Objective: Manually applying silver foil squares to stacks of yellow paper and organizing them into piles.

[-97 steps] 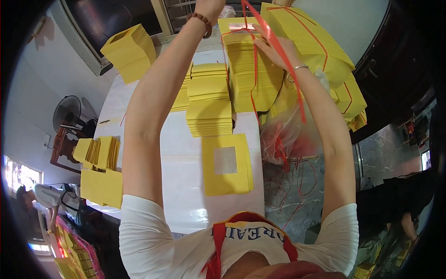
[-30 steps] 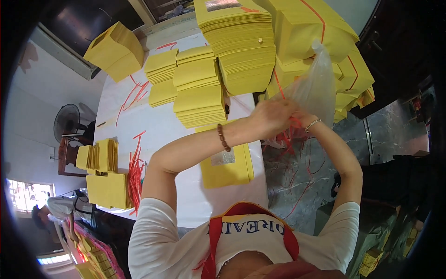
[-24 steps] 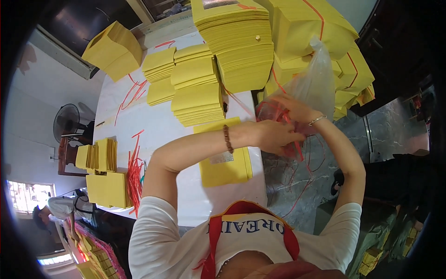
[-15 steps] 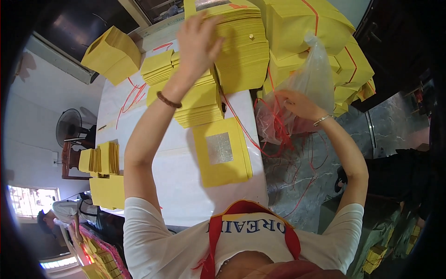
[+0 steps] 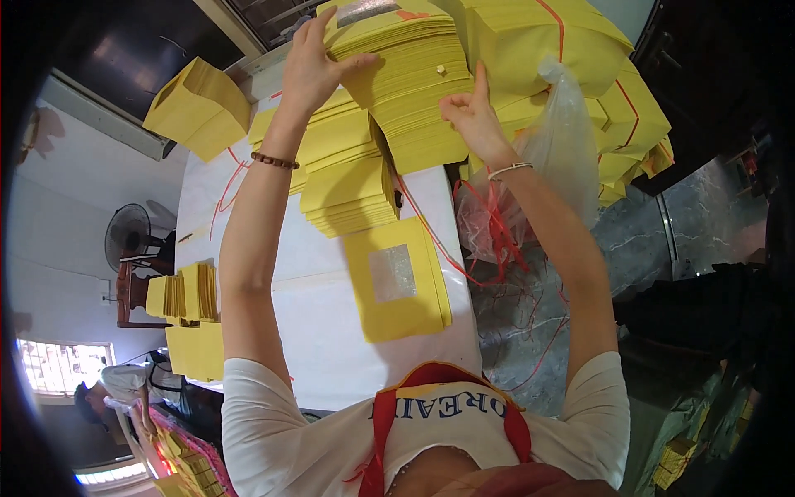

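Note:
A tall stack of yellow paper sheets (image 5: 406, 91), a silvery patch on its top, stands at the far side of the table. My left hand (image 5: 313, 70) is at its left edge, thumb and fingers spread apart, the thumb against the paper. My right hand (image 5: 476, 124) is at its right side, index finger stretched up and the other fingers partly bent towards the stack. Neither hand grips anything. Shorter yellow bundles (image 5: 344, 178) lie just nearer. Closer to me, a flat yellow sheet with a silver square (image 5: 391, 273) lies on a few more.
Red-strapped yellow bundles (image 5: 538, 50) rise at the far right. A clear plastic bag (image 5: 563, 149) with red string (image 5: 501, 232) hangs beside the white table (image 5: 315, 331). More yellow bundles (image 5: 199, 103) sit at the left. A fan (image 5: 128, 236) and another person (image 5: 132, 385) are beyond.
My right hand has left the plastic bag and red string and moved up and left to the stack's side. My left hand has shifted left from over the stack to its left edge.

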`<action>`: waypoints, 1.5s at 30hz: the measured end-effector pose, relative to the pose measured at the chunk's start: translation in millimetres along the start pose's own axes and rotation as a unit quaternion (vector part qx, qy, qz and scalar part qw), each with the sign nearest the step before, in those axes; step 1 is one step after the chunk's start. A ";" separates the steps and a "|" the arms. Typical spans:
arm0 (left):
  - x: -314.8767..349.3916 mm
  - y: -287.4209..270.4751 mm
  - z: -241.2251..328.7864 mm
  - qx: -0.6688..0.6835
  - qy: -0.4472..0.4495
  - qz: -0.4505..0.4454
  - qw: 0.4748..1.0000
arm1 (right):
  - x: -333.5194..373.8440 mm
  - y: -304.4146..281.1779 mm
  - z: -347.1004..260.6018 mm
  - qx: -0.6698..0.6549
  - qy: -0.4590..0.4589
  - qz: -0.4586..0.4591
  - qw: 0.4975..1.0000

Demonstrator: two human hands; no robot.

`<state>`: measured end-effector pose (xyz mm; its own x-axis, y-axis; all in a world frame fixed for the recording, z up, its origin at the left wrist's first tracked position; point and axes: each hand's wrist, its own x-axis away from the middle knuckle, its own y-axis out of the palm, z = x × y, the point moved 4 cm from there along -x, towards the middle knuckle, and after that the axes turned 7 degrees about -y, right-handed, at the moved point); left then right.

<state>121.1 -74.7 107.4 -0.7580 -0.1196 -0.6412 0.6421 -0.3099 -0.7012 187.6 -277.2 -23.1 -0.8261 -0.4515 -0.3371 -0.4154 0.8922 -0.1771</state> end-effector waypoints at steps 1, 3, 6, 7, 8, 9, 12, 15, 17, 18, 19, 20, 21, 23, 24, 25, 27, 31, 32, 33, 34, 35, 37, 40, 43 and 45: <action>1.8 2.4 -2.2 0.038 -0.022 -0.011 0.999 | -3.2 -1.3 4.0 0.001 0.001 0.000 1.000; 10.0 6.1 -3.7 0.138 -0.052 -0.009 0.989 | -11.7 -2.5 12.0 -0.062 0.011 -0.006 0.998; 23.8 20.4 -18.1 0.287 -0.106 -0.007 0.952 | -14.1 -5.8 14.3 -0.099 0.025 -0.027 0.994; 29.8 25.1 -24.7 0.336 -0.129 -0.007 0.933 | -15.1 -5.7 14.7 -0.101 0.024 -0.031 0.994; 35.4 30.4 -29.0 0.333 -0.132 -0.004 0.934 | -15.9 -5.4 16.0 -0.109 0.035 -0.039 0.993; 39.4 39.5 -29.3 0.371 -0.151 -0.027 0.916 | -16.9 -6.2 17.3 -0.115 0.045 -0.046 0.991; 46.5 55.6 -26.7 0.385 -0.138 -0.060 0.911 | -15.0 -8.2 20.7 -0.064 0.052 -0.051 0.995; 49.4 60.8 -21.8 0.339 -0.075 -0.089 0.933 | -16.2 -8.1 24.8 -0.054 0.052 -0.046 0.996; 48.5 61.3 -24.6 0.279 -0.068 -0.083 0.954 | -16.6 -7.9 26.1 -0.061 0.054 -0.049 0.995; 48.2 60.7 -22.4 0.280 -0.068 -0.083 0.954 | -17.3 -8.9 25.3 -0.066 0.055 -0.048 0.995; 47.8 59.3 -21.3 0.284 -0.082 -0.073 0.953 | -17.0 -10.2 24.5 -0.065 0.056 -0.047 0.995; 47.3 58.6 -20.4 0.288 -0.096 -0.063 0.951 | -16.0 -11.1 23.6 -0.079 0.063 -0.055 0.993; 46.6 58.8 -23.7 0.287 -0.096 -0.062 0.951 | -16.0 -10.3 20.6 -0.094 0.069 -0.066 0.991; 43.1 58.1 -32.8 0.277 -0.097 -0.050 0.955 | -18.8 -8.9 14.9 -0.119 0.065 -0.068 0.988; 41.2 58.8 -32.8 0.279 -0.097 -0.050 0.954 | -19.3 -10.1 12.0 -0.141 0.063 -0.068 0.986; 39.2 59.3 -33.3 0.276 -0.102 -0.048 0.955 | -19.7 -12.4 8.9 -0.139 0.063 -0.066 0.986; 35.6 58.7 -35.8 0.272 -0.107 -0.046 0.955 | -20.9 -13.8 0.0 -0.137 0.056 -0.088 0.985; 29.0 54.5 -39.5 0.248 -0.094 -0.032 0.964 | -20.0 -12.4 -10.6 -0.127 0.061 -0.090 0.986; 27.9 53.3 -40.1 0.250 -0.096 -0.026 0.963 | -20.4 -11.9 -11.8 -0.124 0.057 -0.093 0.986; 26.7 51.6 -36.8 0.251 -0.095 -0.026 0.963 | -20.6 -12.6 -12.1 -0.120 0.054 -0.095 0.987; 26.0 50.2 -35.1 0.249 -0.116 -0.032 0.961 | -21.4 -13.1 -12.1 -0.119 0.054 -0.094 0.987; 25.4 49.6 -33.6 0.247 -0.137 -0.038 0.959 | -22.5 -13.1 -12.2 -0.117 0.053 -0.095 0.987; 23.0 48.2 -37.5 0.244 -0.139 -0.031 0.959 | -23.7 -10.6 -15.1 -0.117 0.049 -0.100 0.987; 21.3 45.7 -38.0 0.241 -0.141 -0.021 0.960 | -24.6 -10.0 -17.6 -0.111 0.047 -0.101 0.988; 20.8 44.3 -33.5 0.229 -0.139 -0.019 0.963 | -25.7 -10.2 -17.2 -0.127 0.045 -0.101 0.986; 20.8 43.8 -33.2 0.216 -0.138 -0.021 0.966 | -26.5 -10.4 -17.7 -0.133 0.042 -0.097 0.985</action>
<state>137.3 -59.5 53.0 -0.8219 -0.3273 -0.4661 0.5479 -0.6780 -0.4900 207.1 -274.4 4.1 -0.7459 -0.6210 -0.2406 -0.6441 0.7646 0.0230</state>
